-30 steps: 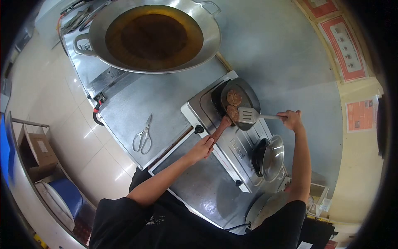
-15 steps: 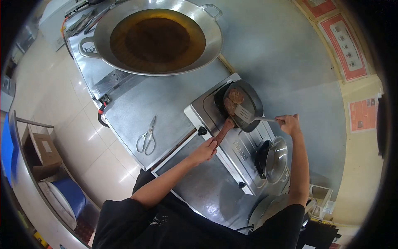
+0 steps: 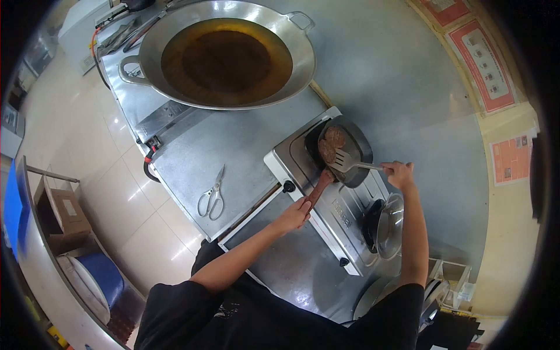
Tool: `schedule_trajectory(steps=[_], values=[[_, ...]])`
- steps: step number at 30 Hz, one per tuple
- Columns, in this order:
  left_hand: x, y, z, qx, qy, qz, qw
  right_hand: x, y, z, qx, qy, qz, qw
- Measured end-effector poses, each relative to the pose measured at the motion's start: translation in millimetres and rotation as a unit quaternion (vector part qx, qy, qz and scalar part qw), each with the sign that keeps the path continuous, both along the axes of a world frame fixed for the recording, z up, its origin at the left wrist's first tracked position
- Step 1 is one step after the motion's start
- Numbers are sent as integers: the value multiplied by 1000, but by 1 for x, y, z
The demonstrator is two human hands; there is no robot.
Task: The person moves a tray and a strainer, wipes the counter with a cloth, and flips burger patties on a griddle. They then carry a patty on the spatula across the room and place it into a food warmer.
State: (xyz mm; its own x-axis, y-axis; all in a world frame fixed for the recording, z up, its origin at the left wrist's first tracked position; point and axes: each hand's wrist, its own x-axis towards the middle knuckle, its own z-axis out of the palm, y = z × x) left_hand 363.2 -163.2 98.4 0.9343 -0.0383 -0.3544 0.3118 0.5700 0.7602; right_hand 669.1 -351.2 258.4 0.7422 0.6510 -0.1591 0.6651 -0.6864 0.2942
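Note:
My left hand (image 3: pixel 293 215) is wrapped round the reddish-brown handle of a dark square frying pan (image 3: pixel 363 142) on the stove. Two browned meat patties (image 3: pixel 335 137) lie side by side at the pan's left. Pinched in my right hand (image 3: pixel 399 174) is the handle of a slotted metal spatula (image 3: pixel 345 161). Its blade reaches over the pan, with the tip at the lower patty's edge. The pan rests on the left burner of a white and silver two-burner gas stove (image 3: pixel 296 150).
A huge wok (image 3: pixel 303 55) of dark oily liquid stands at the upper left. Scissors (image 3: pixel 211 198) lie on the metal counter (image 3: pixel 245 140) left of the stove. A glossy metal bowl-shaped pan (image 3: pixel 389 226) sits on the other burner. Posters (image 3: pixel 482 70) hang on the right wall.
The spatula has shifted slightly left, its blade now at the lower patty, and my right hand has moved left with it. My left hand keeps its hold on the pan handle.

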Motion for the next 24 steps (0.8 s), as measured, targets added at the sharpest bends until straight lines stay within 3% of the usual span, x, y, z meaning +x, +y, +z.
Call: schedule_trajectory(steps=[5, 10, 16, 24], values=[[0, -2, -2, 4, -5, 11, 1000, -5, -10, -40, 67, 58, -74, 993], [1, -1, -3, -8, 3, 8, 1000, -10, -28, -42, 126, 109, -129, 978], [2, -3, -8, 9, -12, 15, 1000, -3, -32, -3, 103, 49, -171, 979], [2, -4, -11, 5, -21, 13, 1000, -9, 33, 19, 52, -58, -110, 991]])
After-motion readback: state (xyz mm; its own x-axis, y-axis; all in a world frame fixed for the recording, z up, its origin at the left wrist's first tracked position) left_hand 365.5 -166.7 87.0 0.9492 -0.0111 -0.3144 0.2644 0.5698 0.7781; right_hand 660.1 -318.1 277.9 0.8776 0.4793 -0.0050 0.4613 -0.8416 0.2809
